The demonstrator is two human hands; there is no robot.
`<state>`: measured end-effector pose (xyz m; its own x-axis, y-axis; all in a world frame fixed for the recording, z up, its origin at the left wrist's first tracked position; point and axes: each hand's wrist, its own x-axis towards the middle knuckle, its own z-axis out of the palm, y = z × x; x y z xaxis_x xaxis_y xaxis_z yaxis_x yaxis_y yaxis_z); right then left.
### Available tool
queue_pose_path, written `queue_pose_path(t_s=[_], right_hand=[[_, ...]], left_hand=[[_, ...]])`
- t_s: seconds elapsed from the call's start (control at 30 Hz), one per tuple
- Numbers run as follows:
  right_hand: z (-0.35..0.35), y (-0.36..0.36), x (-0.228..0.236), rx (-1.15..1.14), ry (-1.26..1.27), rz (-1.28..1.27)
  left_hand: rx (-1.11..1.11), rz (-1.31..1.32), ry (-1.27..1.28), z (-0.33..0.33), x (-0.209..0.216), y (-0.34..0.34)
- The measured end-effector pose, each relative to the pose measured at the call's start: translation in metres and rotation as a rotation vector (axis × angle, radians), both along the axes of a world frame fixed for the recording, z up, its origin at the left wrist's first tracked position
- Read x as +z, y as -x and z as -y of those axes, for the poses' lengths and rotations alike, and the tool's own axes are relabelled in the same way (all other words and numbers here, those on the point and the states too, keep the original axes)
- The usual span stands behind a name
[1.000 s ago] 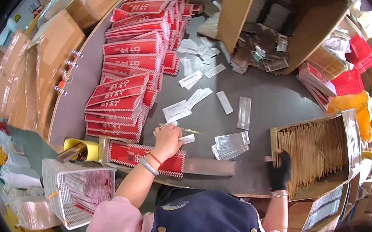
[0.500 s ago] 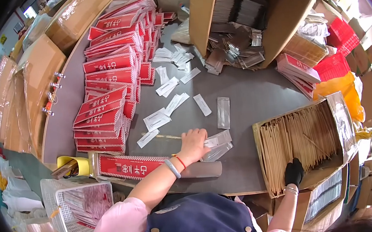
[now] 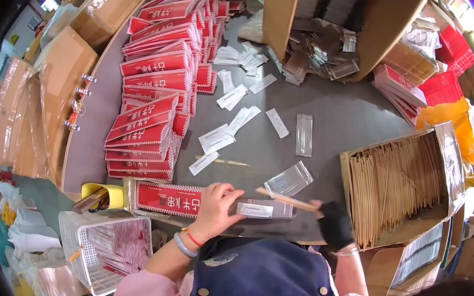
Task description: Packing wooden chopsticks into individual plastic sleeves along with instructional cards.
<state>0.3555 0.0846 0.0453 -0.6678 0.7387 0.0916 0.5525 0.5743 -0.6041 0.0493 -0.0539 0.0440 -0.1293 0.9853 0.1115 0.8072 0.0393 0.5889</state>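
Observation:
My left hand (image 3: pixel 213 211) pinches the end of a clear plastic sleeve (image 3: pixel 285 210). A narrow white slip (image 3: pixel 255 209) lies on or inside that sleeve; I cannot tell which. In a black fingerless glove, my right hand (image 3: pixel 335 223) grips thin wooden sticks (image 3: pixel 287 199), their far ends over the sleeve. How many sticks there are is unclear. Just beyond them another clear sleeve (image 3: pixel 290 179) lies flat on the table. A red printed packet (image 3: pixel 164 200) sits beside my left hand, partly hidden by it.
Red packets (image 3: pixel 153 90) are piled at the left. White slips (image 3: pixel 217 138) are scattered mid-table, near a clear sleeve (image 3: pixel 304 135). A carton of wooden sticks (image 3: pixel 394 189) stands at the right, an open carton (image 3: pixel 279 10) at the back. A white basket (image 3: pixel 82 268) is lower left.
My right hand has come left from the stick carton, bringing wooden sticks over the table. My left hand has drawn a clear sleeve and white slip nearer to me. The view has shifted slightly.

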Motion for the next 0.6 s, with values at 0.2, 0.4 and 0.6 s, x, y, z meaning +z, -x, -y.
queue_pose_path(t_s=[0.2, 0.4, 0.6], right_hand=[[0.013, 0.043, -0.024, 0.168, -0.054, 0.274], [0.006, 0.056, -0.06, 0.092, -0.074, -0.147], [0.045, 0.099, -0.075, -0.189, 0.417, -0.191]], left_hand=[[-0.071, -0.06, 0.006, 0.019, -0.015, 0.008], [-0.106, -0.104, 0.001, -0.004, -0.01, -0.016], [-0.156, -0.107, -0.029, -0.015, -0.02, -0.022]])
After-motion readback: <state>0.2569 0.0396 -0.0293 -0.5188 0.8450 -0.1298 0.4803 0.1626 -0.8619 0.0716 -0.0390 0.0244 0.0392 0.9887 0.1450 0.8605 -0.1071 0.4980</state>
